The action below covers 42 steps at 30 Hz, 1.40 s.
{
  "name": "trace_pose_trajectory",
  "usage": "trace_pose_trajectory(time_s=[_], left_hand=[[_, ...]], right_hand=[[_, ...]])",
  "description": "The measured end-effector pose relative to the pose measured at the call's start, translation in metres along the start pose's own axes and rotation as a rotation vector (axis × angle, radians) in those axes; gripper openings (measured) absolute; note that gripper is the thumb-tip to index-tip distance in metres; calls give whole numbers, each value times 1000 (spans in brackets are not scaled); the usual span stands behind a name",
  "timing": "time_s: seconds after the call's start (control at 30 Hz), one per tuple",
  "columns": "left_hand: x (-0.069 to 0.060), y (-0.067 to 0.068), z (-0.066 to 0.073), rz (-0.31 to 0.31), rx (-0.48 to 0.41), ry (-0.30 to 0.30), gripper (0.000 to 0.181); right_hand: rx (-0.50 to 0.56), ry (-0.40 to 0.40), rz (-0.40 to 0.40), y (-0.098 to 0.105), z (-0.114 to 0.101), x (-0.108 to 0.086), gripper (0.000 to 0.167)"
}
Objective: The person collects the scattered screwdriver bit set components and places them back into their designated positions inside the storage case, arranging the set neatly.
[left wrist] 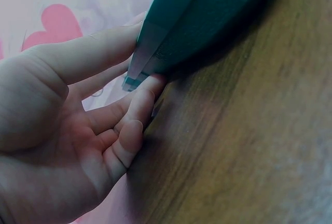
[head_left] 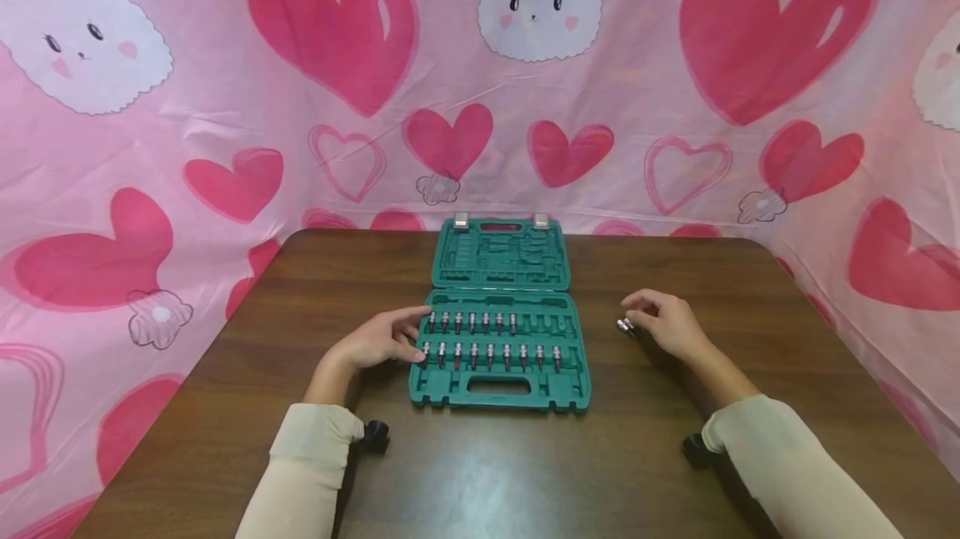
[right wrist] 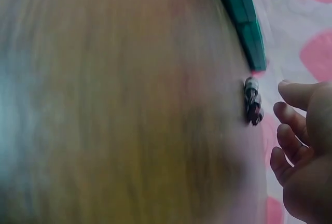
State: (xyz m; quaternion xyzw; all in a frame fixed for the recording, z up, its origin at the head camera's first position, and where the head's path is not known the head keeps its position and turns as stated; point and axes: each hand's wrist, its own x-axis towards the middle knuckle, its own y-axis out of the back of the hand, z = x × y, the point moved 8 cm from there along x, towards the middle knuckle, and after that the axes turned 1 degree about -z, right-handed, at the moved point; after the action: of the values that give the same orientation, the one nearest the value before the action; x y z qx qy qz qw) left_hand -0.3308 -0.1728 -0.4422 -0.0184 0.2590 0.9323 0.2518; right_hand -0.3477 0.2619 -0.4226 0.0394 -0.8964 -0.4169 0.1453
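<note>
A green tool case (head_left: 501,368) lies open flat on the table, with two rows of bit sockets (head_left: 474,353) in its near half. My left hand (head_left: 381,339) holds the case's left edge. In the left wrist view the thumb (left wrist: 96,53) lies on the rim and other fingers curl in against its lower side. To the right of the case, my right hand (head_left: 671,324) hovers with relaxed fingers above a small group of loose bit sockets (head_left: 626,326). The right wrist view shows a gap between these loose bit sockets (right wrist: 252,102) and the fingertips (right wrist: 284,107).
The brown wooden table (head_left: 495,472) reaches back to a pink cloth (head_left: 517,97) printed with hearts and rabbits. The case's lid (head_left: 501,256) lies back toward that cloth. Several slots at the right of the far row (head_left: 551,322) hold no bit socket.
</note>
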Motion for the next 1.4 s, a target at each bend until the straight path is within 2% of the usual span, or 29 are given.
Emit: trace_pose_trajectory(time_s=[0.3,0.57,1.23,1.4], left_hand=[[-1,0,0,6,-4,3,78],[-1,-1,1,0,1,-6,77],[1,1,-1,-13,-5,-6,78],[1,0,0,-12,5,-12,78]], right_hand=[[-24,0,-5,4,12,-2,13],[-28,-13,-52,3,18,-2,15],[-71,31,-155,-4,14,2,18],[-81,14,-165,-4,16,2,20]])
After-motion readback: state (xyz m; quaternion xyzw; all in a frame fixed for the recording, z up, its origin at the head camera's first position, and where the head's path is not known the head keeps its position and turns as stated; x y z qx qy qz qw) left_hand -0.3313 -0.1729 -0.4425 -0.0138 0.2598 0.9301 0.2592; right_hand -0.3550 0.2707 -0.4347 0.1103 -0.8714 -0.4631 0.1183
